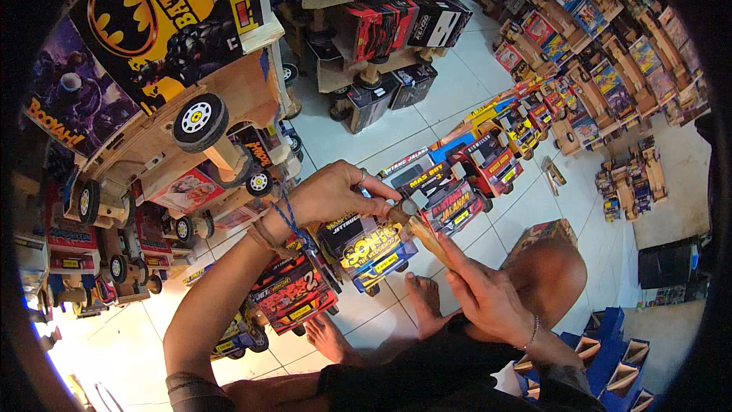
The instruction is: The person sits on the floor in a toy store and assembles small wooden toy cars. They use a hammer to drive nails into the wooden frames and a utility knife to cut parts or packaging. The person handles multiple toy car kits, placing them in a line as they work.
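My right hand (492, 294) is wrapped around the wooden handle of a hammer (432, 243). The hammer slants up and left, its dark metal head raised above a row of toy trucks. My left hand (335, 192) reaches in from the left and its fingertips pinch at that head; anything smaller between them is hidden. Beneath my hands stand a yellow and blue toy truck (371, 250), a black toy truck (442, 198) with orange lettering, and a red and black toy truck (293, 294).
More toy trucks (526, 133) continue the row across the white tiled floor (366, 328). Large wooden truck bodies with black wheels (200, 122) are stacked close on the left. Wooden truck parts (610, 84) fill the far right. Blue box-shaped pieces (610, 351) stand at lower right, near my bent knee.
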Motion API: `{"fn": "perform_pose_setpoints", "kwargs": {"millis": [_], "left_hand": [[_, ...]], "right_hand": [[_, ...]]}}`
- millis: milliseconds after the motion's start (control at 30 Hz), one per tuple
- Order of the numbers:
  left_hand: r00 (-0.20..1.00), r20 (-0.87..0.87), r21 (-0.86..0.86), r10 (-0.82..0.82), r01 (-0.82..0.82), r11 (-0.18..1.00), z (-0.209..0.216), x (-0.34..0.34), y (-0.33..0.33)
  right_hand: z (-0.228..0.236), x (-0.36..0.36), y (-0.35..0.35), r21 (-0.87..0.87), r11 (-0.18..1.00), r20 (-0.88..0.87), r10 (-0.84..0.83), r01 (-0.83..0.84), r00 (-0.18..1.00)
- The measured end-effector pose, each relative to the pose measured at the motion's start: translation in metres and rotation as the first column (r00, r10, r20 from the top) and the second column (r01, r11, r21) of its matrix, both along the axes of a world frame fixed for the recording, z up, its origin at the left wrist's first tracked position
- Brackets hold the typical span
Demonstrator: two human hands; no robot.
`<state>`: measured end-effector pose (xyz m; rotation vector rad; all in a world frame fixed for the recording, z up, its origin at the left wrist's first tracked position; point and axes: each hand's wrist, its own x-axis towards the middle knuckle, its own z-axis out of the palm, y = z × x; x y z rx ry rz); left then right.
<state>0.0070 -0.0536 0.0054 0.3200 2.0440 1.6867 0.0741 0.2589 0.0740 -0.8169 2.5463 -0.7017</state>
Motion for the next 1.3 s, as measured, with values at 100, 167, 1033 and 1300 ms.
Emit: {"fn": "perform_pose_setpoints", "kwargs": {"millis": [100,167,1033,1300], "left_hand": [[1.0,-0.002,0.0,0.009,-0.009,1.0,-0.001,0.0,0.0],[1.0,-0.001,-0.027,0.015,-0.015,1.0,-0.002,0.0,0.002],[0.996,0.063,0.017,0.064,-0.065,0.998,0.003,0.001,0.0],[0.999,0.005,-0.077,0.036,-0.035,0.996,0.001,0.0,0.002]], "right_hand": [[-0.011,0.008,-0.012,-0.054,0.973,0.156,-0.214,0.225,0.964],[-0.023,0.011,-0.026,-0.112,0.937,0.181,-0.309,0.332,0.934],[-0.053,0.0,-0.05,-0.341,0.908,0.054,-0.241,0.245,0.969],[-0.023,0.001,-0.031,-0.298,0.906,0.142,-0.27,0.301,0.952]]}}
